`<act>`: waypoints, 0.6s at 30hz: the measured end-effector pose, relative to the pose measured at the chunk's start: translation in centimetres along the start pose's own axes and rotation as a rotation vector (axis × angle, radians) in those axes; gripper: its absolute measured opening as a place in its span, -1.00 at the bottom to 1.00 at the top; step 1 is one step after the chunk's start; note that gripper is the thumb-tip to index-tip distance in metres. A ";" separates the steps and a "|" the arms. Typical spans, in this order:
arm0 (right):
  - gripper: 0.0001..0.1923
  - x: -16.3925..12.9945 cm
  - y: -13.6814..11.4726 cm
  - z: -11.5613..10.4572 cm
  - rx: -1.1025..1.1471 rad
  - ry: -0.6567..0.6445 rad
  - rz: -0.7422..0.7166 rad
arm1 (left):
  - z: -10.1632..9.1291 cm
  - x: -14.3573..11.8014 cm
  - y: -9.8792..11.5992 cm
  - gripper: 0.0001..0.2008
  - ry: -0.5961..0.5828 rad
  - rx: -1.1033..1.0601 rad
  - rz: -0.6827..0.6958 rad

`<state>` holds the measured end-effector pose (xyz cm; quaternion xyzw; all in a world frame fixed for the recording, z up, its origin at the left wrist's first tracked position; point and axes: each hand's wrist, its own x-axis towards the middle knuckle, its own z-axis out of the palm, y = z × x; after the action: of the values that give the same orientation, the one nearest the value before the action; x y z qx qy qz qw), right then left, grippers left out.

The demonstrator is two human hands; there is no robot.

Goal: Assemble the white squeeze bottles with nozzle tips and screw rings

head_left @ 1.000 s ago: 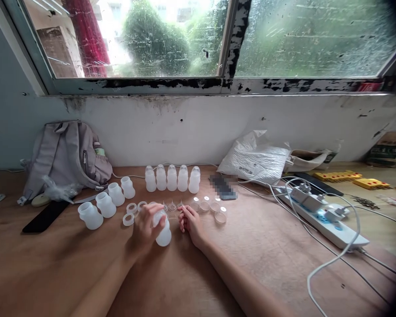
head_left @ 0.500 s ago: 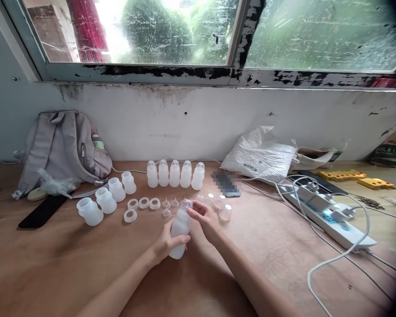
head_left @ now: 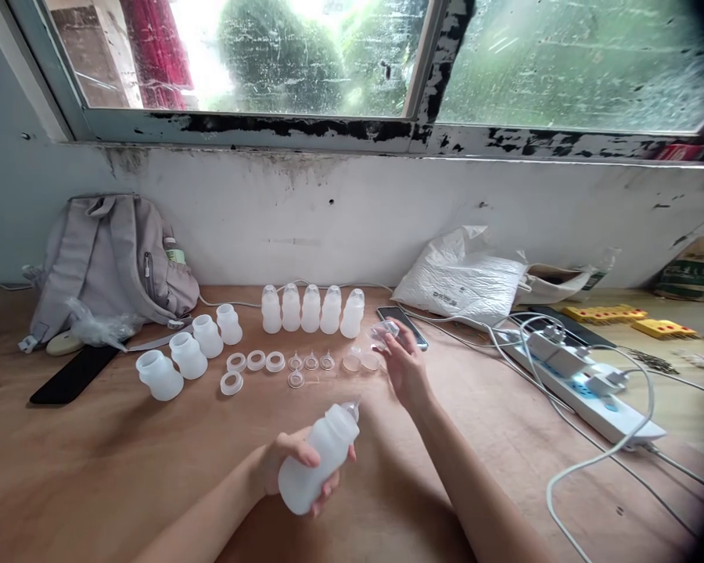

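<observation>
My left hand (head_left: 285,469) is wrapping around a white bottle (head_left: 320,457), holding it tilted above the wooden table (head_left: 94,469), close to me. A little farther, my right hand (head_left: 404,363) is pinching a small clear cap (head_left: 384,332) in its fingertips. Just beside it, little clear caps (head_left: 360,362) and white rings (head_left: 256,360) are lying in a row. Behind those, five bottles (head_left: 310,309) are standing in a line. On the left, a grey backpack (head_left: 109,266) is leaning on the wall, and a white power strip (head_left: 587,391) is lying far right.
</observation>
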<state>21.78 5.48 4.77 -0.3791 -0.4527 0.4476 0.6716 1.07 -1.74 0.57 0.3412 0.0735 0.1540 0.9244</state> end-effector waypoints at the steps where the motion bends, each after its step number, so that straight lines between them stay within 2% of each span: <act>1: -0.57 0.5 -0.3 -0.8 -0.129 0.021 -0.051 | 0.2 0.0 -0.2 -0.52 0.023 0.031 -0.002; 3: -0.56 1.2 -0.9 -2.2 -0.416 0.014 -0.105 | 0.3 0.3 -0.4 -0.53 0.077 0.076 0.007; 5: -0.63 1.3 -1.2 -3.1 -0.726 -0.068 -0.117 | 0.4 0.5 -0.3 -0.56 0.150 0.107 0.039; 8: -0.67 1.1 -1.0 -3.8 -1.181 -0.190 -0.116 | 0.3 0.7 0.0 -0.59 0.252 0.122 0.101; 10: -0.67 0.9 -0.5 -4.1 -1.389 -0.223 -0.110 | 0.4 0.7 0.2 -0.60 0.294 0.123 0.135; 14: -0.63 0.7 0.1 -4.6 -1.508 -0.257 -0.095 | 0.8 0.7 0.5 -0.62 0.360 0.132 0.201; 16: -0.59 0.7 -0.3 -4.3 -1.457 -0.252 -0.092 | 0.8 0.9 0.5 -0.63 0.392 0.147 0.219; 18: -0.56 0.6 -1.0 -3.6 -1.300 -0.241 -0.138 | 0.8 1.0 0.4 -0.62 0.406 0.194 0.217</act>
<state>25.52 5.37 4.75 -0.6245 -0.7256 0.0788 0.2780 2.08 -1.58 1.37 0.3963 0.2351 0.3102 0.8315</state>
